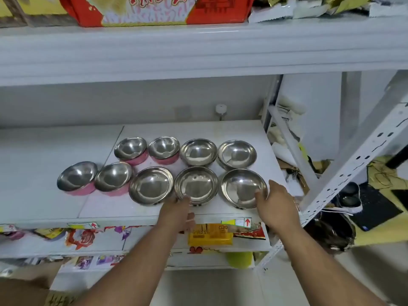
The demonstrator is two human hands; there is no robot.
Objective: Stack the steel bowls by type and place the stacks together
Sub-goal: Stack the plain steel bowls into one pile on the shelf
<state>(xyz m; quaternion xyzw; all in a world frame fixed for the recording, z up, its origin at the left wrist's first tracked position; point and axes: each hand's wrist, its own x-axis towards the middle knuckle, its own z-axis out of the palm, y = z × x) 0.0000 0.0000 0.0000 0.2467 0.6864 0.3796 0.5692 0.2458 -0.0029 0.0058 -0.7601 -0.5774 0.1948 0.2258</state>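
Note:
Nine steel bowls sit on the white shelf (pixel 225 131). Four have pink sides: two at the left front (pixel 77 178) (pixel 113 178) and two behind them (pixel 131 150) (pixel 164 149). Five are wider plain steel bowls: two at the back right (pixel 198 152) (pixel 237 153) and three in the front row (pixel 151 185) (pixel 196 185) (pixel 244 187). My left hand (pixel 178 214) touches the front rim of the middle front bowl with its fingertips, its other fingers loosely curled. My right hand (pixel 276 204) grips the right rim of the rightmost front bowl, thumb inside.
A white shelf board (pixel 198 49) hangs low overhead with a red carton (pixel 154 9) on it. The perforated rack upright (pixel 353 164) slants at the right. Snack packets (pixel 209 235) lie on the shelf below. The shelf's left half (pixel 44 146) holds nothing.

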